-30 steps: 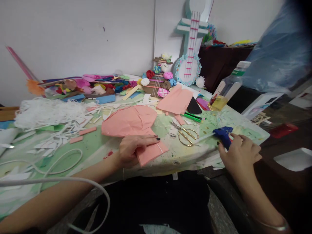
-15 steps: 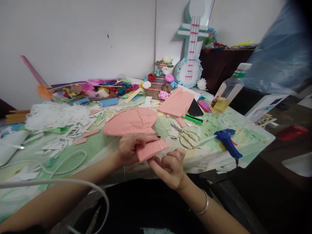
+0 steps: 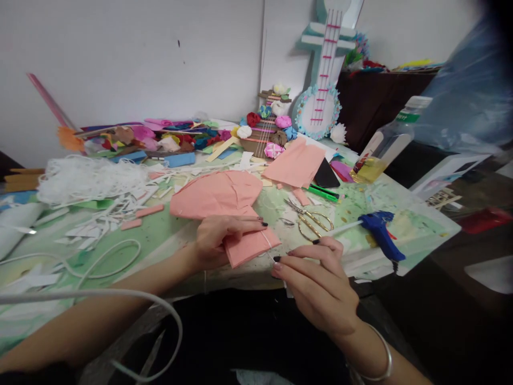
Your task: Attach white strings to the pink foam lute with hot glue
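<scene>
A pink paper-covered piece (image 3: 216, 195) with a rounded body and a narrower squared end rests at the table's front edge. My left hand (image 3: 214, 240) grips that narrower end, fingers flat across the top and thumb hidden beneath. A thin white string (image 3: 267, 240) crosses the end near its corner. Off to the right, my right hand (image 3: 320, 283) pinches the string between thumb and index finger and holds it away from the paper. Gold-handled scissors (image 3: 315, 222) lie behind my right hand, beside a blue glue gun (image 3: 380, 232).
A pink paper sheet (image 3: 296, 163), a dark phone (image 3: 326, 174), a green cutter (image 3: 324, 193) and a bottle of yellow liquid (image 3: 385, 144) stand or lie behind. Tangled white string (image 3: 92, 179) and paper scraps cover the left. A white cable (image 3: 160, 302) loops in front of my left forearm.
My right hand has moved right, away from the underside of the paper piece, and now draws out the string. My left hand keeps its grip. The view has shifted slightly.
</scene>
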The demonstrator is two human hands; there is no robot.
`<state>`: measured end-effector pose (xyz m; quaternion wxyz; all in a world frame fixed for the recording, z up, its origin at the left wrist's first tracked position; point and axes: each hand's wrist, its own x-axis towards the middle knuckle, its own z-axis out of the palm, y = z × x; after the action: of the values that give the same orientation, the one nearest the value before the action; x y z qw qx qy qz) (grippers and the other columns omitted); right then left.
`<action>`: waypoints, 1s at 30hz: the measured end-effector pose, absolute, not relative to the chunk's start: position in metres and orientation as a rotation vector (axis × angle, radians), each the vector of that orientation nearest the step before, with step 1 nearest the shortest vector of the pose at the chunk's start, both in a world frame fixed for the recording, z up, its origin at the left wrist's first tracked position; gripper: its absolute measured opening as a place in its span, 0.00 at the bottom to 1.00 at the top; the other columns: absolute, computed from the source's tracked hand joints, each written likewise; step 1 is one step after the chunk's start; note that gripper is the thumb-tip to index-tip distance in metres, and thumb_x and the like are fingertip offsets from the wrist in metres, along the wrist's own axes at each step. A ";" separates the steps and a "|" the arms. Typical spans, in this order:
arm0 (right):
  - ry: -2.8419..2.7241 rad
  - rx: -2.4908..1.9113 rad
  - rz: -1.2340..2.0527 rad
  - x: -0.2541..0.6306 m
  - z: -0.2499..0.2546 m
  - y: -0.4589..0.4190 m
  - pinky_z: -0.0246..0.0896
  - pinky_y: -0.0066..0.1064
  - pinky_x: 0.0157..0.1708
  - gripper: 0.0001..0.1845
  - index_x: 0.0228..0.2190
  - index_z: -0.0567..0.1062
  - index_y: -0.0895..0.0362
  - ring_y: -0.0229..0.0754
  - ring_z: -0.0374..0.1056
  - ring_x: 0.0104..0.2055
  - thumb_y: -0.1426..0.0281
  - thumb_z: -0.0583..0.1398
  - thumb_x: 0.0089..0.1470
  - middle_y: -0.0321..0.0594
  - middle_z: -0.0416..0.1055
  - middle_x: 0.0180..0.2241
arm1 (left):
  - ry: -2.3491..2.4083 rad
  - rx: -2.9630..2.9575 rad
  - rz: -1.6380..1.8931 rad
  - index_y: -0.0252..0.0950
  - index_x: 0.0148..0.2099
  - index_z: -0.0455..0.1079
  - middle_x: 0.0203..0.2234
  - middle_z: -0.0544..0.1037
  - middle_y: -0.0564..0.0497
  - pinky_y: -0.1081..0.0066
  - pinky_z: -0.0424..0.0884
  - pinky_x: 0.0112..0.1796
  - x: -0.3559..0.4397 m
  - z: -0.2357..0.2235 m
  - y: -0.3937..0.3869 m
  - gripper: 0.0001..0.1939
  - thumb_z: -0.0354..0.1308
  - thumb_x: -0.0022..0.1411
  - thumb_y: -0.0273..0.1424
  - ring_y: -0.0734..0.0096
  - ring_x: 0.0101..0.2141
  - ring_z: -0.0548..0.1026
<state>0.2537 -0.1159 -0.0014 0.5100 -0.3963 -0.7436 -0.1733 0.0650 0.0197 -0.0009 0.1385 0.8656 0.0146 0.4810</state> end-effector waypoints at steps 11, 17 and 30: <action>-1.865 -0.837 0.084 0.257 0.033 -0.107 0.66 0.39 0.35 0.09 0.32 0.77 0.56 0.41 0.66 0.30 0.82 0.62 0.51 0.38 0.76 0.27 | 0.048 2.537 1.373 0.38 0.52 0.66 0.40 0.81 0.46 0.67 0.78 0.40 0.065 0.001 0.018 0.16 0.57 0.63 0.33 0.64 0.41 0.80; -1.929 -0.824 0.153 0.259 0.039 -0.111 0.66 0.41 0.36 0.11 0.36 0.77 0.58 0.44 0.67 0.35 0.82 0.59 0.54 0.42 0.76 0.30 | 0.030 2.538 1.365 0.38 0.53 0.65 0.41 0.81 0.45 0.68 0.77 0.43 0.065 0.000 0.017 0.15 0.56 0.64 0.33 0.65 0.43 0.79; -1.905 -0.833 0.227 0.268 0.047 -0.086 0.66 0.39 0.38 0.08 0.34 0.78 0.56 0.42 0.68 0.34 0.79 0.62 0.54 0.39 0.77 0.30 | -0.046 2.571 1.280 0.37 0.54 0.63 0.42 0.81 0.43 0.66 0.77 0.44 0.065 -0.003 0.019 0.18 0.57 0.63 0.29 0.63 0.44 0.79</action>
<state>0.2680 -0.0860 0.0470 0.5011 -0.3448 -0.7882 0.0938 0.0647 0.0187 -0.0026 0.1345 0.8869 -0.0157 0.4416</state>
